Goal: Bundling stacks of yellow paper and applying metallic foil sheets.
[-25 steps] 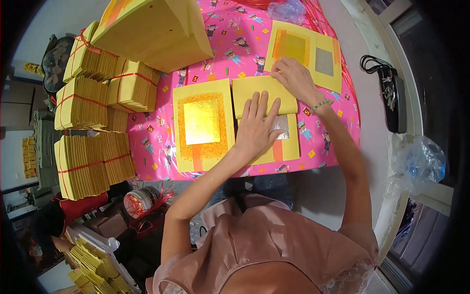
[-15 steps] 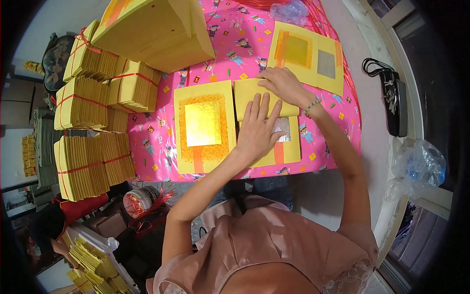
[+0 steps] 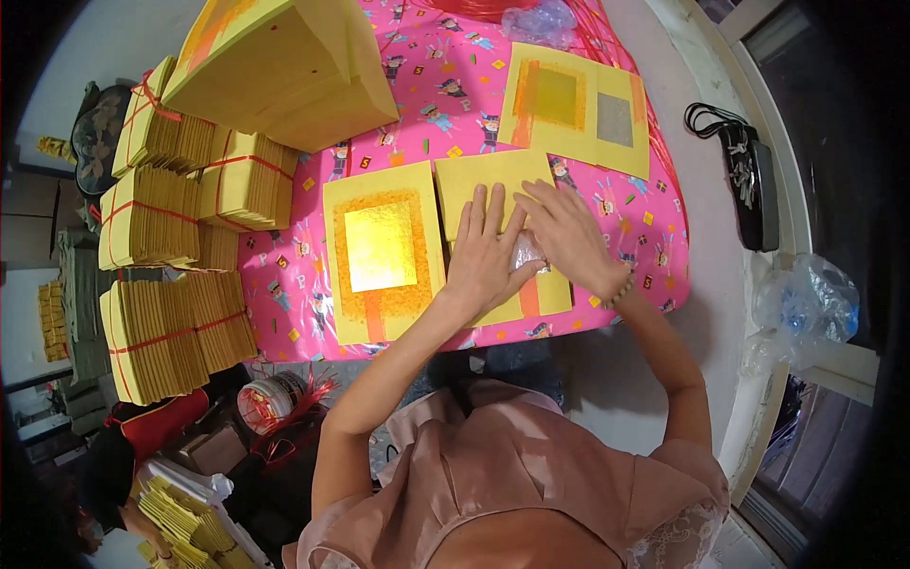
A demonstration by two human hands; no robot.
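Observation:
My left hand point(image 3: 488, 248) lies flat with fingers spread on a yellow paper sheet point(image 3: 498, 171), whose far part is folded over toward me. Beside it my right hand point(image 3: 573, 237) presses down on the sheet's right side, fingers stretched out and fingertips close to the left hand's. Between the hands shows a bit of silver foil point(image 3: 527, 251), with an orange stripe point(image 3: 530, 297) below it. Left of this sheet is a stack of yellow paper point(image 3: 334, 294) with a bright gold foil square point(image 3: 382, 247) on an orange patch. My palms hide most of the fold.
Several yellow bundles tied with red string point(image 3: 175, 332) and a large yellow paper stack point(image 3: 284, 90) stand at left. Yellow sheets point(image 3: 590, 85) lie far right on the pink patterned table cover point(image 3: 436, 81). A co-worker's arm point(image 3: 142, 522) shows at lower left, near a tub point(image 3: 270, 398).
My right hand has slid from the sheet's far edge nearer to me, along its right side. The left hand stays flat on the sheet. The whole view has shifted slightly.

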